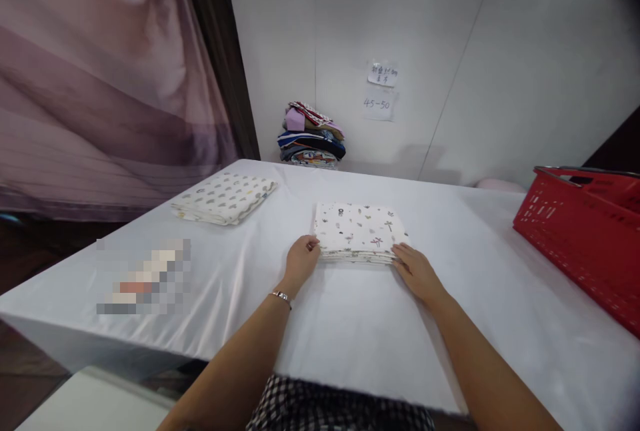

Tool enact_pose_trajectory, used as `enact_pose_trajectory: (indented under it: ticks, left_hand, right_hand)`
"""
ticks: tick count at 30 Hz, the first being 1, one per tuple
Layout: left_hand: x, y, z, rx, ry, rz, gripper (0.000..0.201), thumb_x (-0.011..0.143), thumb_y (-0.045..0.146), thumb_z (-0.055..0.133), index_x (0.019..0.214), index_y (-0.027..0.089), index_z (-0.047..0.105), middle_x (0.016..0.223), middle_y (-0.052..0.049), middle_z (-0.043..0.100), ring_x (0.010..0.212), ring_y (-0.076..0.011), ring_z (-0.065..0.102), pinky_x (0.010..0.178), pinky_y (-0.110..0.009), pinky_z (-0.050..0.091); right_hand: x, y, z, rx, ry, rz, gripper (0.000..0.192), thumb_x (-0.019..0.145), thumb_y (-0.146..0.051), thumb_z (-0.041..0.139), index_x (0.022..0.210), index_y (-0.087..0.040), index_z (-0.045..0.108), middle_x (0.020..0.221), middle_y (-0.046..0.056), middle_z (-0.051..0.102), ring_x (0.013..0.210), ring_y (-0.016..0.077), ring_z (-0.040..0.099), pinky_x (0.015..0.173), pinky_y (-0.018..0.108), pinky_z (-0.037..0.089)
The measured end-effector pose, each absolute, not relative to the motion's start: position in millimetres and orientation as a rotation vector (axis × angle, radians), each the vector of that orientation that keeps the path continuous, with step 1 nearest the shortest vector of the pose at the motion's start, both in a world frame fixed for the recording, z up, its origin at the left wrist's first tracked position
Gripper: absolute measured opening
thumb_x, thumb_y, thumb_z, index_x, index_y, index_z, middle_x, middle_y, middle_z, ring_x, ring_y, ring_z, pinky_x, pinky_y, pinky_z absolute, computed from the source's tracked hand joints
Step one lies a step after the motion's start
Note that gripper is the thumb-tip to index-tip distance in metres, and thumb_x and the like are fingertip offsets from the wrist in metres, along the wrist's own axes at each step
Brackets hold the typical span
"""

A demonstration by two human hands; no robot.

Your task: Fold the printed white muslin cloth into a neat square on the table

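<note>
A white folded cloth (357,227) printed with small palm trees and animals lies flat in front of me, its stacked layers showing along the near edge. My left hand (303,259) has its fingers curled closed at the cloth's left front corner. At the right front corner, my right hand (416,272) grips the layers, fingertips on top and the thumb partly hidden. Farther left rests a second folded cloth (225,197), white with grey heart shapes, touched by neither hand.
A white-covered table (350,324) carries the cloths. On its right stands a red plastic basket (575,231). Folded fabrics (311,137) are piled beyond the far edge, against the wall. A pixelated patch (144,277) hides something on the left. A pink curtain (100,71) hangs at left.
</note>
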State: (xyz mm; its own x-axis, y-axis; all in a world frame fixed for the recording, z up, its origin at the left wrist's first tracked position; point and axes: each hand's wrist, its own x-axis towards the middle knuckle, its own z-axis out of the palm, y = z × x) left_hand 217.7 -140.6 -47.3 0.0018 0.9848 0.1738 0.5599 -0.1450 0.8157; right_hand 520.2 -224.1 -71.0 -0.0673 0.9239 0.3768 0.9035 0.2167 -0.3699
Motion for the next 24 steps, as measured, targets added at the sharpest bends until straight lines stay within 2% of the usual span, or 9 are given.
enact_pose_trajectory:
  ticks: [3,8,14,19,24]
  left_hand:
    - [216,-136,-48,1.625,1.559,1.035,0.018,0.073,0.02,0.049,0.086,0.02,0.061,0.073,0.002,0.063,0.064,-0.0119,0.056,0.059,-0.023,0.042]
    - [218,-120,-35,1.646,1.597,1.001,0.011,0.076,0.027,0.051,0.08,0.021,0.059,0.073,0.001,0.064,0.065,-0.0122,0.057,0.058,-0.023,0.04]
    - [228,-95,-22,1.727,1.784,0.782,0.026,0.077,0.046,0.053,0.08,0.021,0.056,0.086,-0.002,0.066,0.076,-0.0163,0.059,0.06,-0.025,0.038]
    - [235,-89,-24,1.717,1.854,0.738,0.022,0.075,0.041,0.056,0.079,0.02,0.052,0.087,-0.005,0.065,0.079,-0.0198,0.059,0.061,-0.027,0.038]
    - [236,-92,-29,1.747,1.869,0.756,0.014,0.078,0.035,0.052,0.076,0.021,0.051,0.081,-0.003,0.064,0.077,-0.0183,0.059,0.063,-0.027,0.038]
  right_hand:
    - [522,-223,-74,-1.678,-1.973,0.026,0.038,0.088,-0.032,0.042,0.121,-0.021,0.057,0.129,0.006,0.054,0.125,0.0243,0.042,0.104,0.047,0.033]
    - [522,-221,-77,-1.623,-1.956,0.013,0.039,0.086,-0.033,0.044,0.119,-0.02,0.059,0.126,0.008,0.056,0.124,0.0252,0.044,0.104,0.047,0.034]
    - [523,-220,-82,-1.611,-1.965,-0.017,0.041,0.085,-0.032,0.045,0.121,-0.019,0.057,0.127,0.009,0.056,0.124,0.0251,0.044,0.105,0.048,0.035]
    - [524,-219,-86,-1.582,-1.97,-0.008,0.042,0.085,-0.031,0.045,0.123,-0.019,0.055,0.128,0.009,0.054,0.125,0.0248,0.042,0.106,0.047,0.034]
    - [525,-218,-88,-1.577,-1.959,0.014,0.041,0.085,-0.031,0.045,0.123,-0.02,0.055,0.128,0.008,0.054,0.125,0.0249,0.041,0.106,0.048,0.033]
